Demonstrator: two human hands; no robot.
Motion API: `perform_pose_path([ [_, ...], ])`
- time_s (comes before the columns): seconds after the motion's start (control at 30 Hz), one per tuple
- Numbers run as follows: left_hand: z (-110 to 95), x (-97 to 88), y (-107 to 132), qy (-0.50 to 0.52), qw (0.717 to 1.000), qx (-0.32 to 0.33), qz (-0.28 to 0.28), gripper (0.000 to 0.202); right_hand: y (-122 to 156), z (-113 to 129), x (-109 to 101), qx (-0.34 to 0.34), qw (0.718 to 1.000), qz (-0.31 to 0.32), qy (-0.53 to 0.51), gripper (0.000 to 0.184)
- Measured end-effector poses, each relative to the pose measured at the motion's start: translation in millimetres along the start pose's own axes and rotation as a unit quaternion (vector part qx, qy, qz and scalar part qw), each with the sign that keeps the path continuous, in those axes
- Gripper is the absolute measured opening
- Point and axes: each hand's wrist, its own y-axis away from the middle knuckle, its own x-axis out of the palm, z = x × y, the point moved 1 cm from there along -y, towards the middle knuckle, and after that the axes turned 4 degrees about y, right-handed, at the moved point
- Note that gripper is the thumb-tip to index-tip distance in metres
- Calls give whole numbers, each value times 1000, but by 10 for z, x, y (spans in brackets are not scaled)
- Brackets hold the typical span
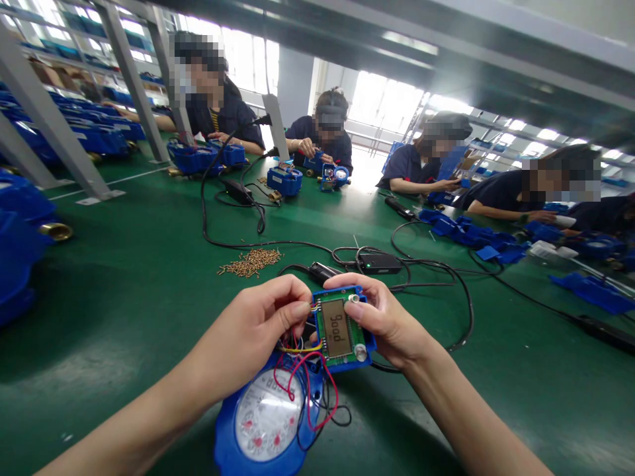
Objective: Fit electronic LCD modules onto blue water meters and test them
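My right hand [391, 320] is closed round the right edge of a circuit board with a display [336, 328], set in a blue housing; its thumb lies by the upper right corner. The screen reads "good". At the board's left edge, my left hand [270, 314] pinches thin coloured wires [311, 309] close to where they meet the board. Red, black and yellow wires loop down below. Under my hands is a blue water meter [268, 413] with a round white dial and small red pointers. My left fingertips partly hide the wire ends.
A pile of small brass screws [251, 262] lies beyond my left hand. Black cables and a power adapter [380, 263] with a green light cross the green table [163, 277]. Blue meter housings [20, 244] stand at left, blue parts [471, 235] at right. Several co-workers sit opposite.
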Motion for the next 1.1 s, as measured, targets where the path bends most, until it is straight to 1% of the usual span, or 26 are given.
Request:
perform_pose_path([
  [0.13, -22, 57, 11, -49, 998, 7, -44, 24, -28, -27, -2, 0, 1000, 13, -10, 37],
  [0.23, -14, 49, 11, -45, 997, 12, -59, 19, -37, -18, -23, -3, 1000, 12, 7, 41],
  [0.33, 10, -14, -28, 1, 998, 48, -35, 3, -43, -6, -44, -3, 1000, 14, 9, 43],
  [0.37, 11, -41, -48, 7, 997, 68, -25, 8, -45, -7, -50, 2, 1000, 21, 5, 44],
  [0.4, 6, -68, -70, 2, 996, 93, -18, 19, -47, -10, -55, 8, 1000, 30, 1, 44],
  [0.47, -23, -107, -113, -46, 988, 147, 4, 36, -51, -19, -65, 13, 999, 46, -1, 46],
  [0.5, -42, -115, -132, -78, 981, 174, 22, 39, -53, -23, -69, 14, 999, 50, 2, 47],
  [0.57, -70, -115, -166, -128, 967, 211, 55, 38, -52, -32, -72, 16, 999, 51, 11, 50],
  [0.63, -71, -105, -202, -144, 963, 220, 60, 37, -48, -39, -64, 20, 998, 53, 20, 54],
  [0.77, -35, -111, -258, -111, 968, 224, 32, 29, -31, -34, -35, 26, 997, 58, 31, 59],
  [0.83, -55, -135, -245, -117, 968, 219, 15, 23, -14, -3, -30, 22, 998, 47, 42, 58],
  [0.9, -120, -167, -186, -151, 967, 202, -27, 13, 14, 51, -31, 11, 997, 20, 74, 56],
  [0.97, -206, -187, -84, -181, 965, 167, -90, 14, 51, 116, -26, -2, 992, -15, 122, 51],
  [1.0, -244, -184, -26, -193, 964, 142, -112, 15, 70, 146, -17, -9, 989, -30, 144, 49],
  [1.03, -273, -170, 30, -201, 965, 119, -120, 14, 89, 172, -4, -14, 985, -43, 164, 47],
  [1.07, -290, -146, 80, -210, 966, 100, -110, 15, 105, 192, 12, -21, 982, -52, 181, 46],
  [1.1, -296, -114, 120, -217, 969, 83, -84, 18, 118, 208, 29, -27, 979, -60, 196, 45],
])
